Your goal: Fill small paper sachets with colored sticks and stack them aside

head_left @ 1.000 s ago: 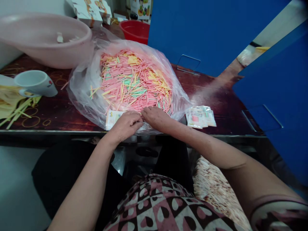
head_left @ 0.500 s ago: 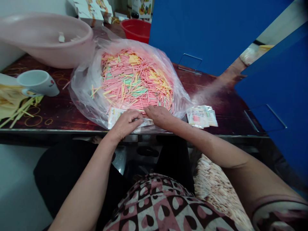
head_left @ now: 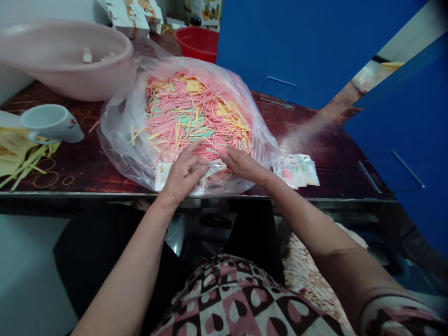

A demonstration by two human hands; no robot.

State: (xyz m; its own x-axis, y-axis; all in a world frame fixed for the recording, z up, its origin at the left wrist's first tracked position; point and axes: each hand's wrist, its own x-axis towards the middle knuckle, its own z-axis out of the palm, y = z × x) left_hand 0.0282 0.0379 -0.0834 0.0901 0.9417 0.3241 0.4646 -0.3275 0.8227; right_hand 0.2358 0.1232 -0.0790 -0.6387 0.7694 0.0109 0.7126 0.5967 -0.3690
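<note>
A large clear plastic bag (head_left: 119,133) lies open on the table, heaped with short thin sticks (head_left: 175,114) in pink, yellow and green. At its near edge my left hand (head_left: 185,175) pinches a small printed plastic packet (head_left: 216,166) between thumb and fingers. My right hand (head_left: 241,163) has its fingers bent together at the packet's right end, low over the sticks; its fingertips are partly hidden. Under my left hand lies another printed packet (head_left: 160,175). Several packets containing coloured sticks (head_left: 297,170) are piled to the right of the bag.
A pink basin (head_left: 87,81) stands at the back left, a red basin (head_left: 198,44) behind the bag. At left are a white mug (head_left: 52,123), rubber bands (head_left: 47,179) and yellow-green strips (head_left: 31,163). Blue panels with wire handles (head_left: 276,91) border the right side.
My hands have moved slightly apart and the left fingers have lifted and spread a little. More of the packet now shows between the hands. The view has shifted slightly.
</note>
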